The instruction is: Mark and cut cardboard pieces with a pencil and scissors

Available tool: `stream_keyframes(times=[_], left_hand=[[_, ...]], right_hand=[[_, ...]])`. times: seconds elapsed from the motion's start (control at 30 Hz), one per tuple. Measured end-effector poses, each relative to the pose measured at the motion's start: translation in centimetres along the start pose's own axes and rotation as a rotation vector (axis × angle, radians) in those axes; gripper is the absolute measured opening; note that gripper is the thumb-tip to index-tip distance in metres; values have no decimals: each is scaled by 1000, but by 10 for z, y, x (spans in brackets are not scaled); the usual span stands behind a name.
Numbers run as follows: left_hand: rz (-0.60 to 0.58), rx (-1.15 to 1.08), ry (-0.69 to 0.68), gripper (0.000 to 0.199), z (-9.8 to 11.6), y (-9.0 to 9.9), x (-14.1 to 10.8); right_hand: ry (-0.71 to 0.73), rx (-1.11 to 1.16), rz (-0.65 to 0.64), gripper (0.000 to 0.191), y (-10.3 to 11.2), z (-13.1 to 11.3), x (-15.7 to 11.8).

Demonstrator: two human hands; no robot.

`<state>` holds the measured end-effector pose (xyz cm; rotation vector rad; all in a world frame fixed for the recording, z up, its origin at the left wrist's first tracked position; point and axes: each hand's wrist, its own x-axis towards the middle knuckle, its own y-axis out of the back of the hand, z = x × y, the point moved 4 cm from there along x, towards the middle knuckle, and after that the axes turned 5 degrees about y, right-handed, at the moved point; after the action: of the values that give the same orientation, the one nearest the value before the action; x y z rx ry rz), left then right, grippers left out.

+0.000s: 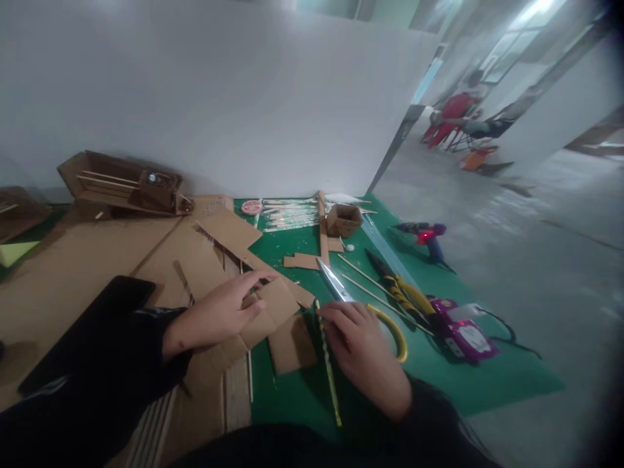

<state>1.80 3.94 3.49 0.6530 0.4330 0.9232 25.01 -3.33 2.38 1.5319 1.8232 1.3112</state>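
Note:
My left hand [221,317] grips a creased piece of cardboard [280,302] between thumb and fingers, tilted above the green mat. Beneath it, a flat brown cardboard piece [292,346] lies on the mat. My right hand [363,351] is closed, its fingertips on the upper end of a yellow patterned pencil [329,374], which points down towards me. Partly under that hand lie scissors [336,281] with yellow handles, blades pointing away. Two thin wooden sticks [370,283] and yellow-black pliers [402,289] lie to the right of the scissors.
A cardboard box model [121,185] stands at back left on cardboard sheets [97,253]. A black phone-like slab [88,331] lies left. Farther back are a small cardboard box [344,220] and wrapped sticks [292,213]. At right are a glue gun [426,237] and purple power strip [465,331].

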Motion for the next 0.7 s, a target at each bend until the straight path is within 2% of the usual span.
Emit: stream_keyframes(times=[0.07, 0.13, 0.23, 0.3, 0.47, 0.6, 0.7], left_hand=[[13, -196, 35, 47, 6, 5, -3], [6, -361, 40, 46, 13, 6, -6], [9, -516, -1, 45, 22, 3, -11], [29, -543, -13, 44, 23, 0, -12], [89, -546, -3, 41, 19, -5, -11], [91, -577, 1, 41, 18, -8, -10], [142, -620, -18, 40, 17, -5, -8]], right_hand=[[-126, 300, -13, 17, -3, -15, 4], [-259, 576, -66, 18, -9, -30, 7], [-329, 797, -79, 20, -16, -46, 14], [-361, 894, -67, 25, -21, -48, 17], [-380, 995, -29, 34, -27, -41, 19], [-360, 1016, -20, 33, -25, -38, 19], [-338, 980, -49, 32, -21, -39, 15]])
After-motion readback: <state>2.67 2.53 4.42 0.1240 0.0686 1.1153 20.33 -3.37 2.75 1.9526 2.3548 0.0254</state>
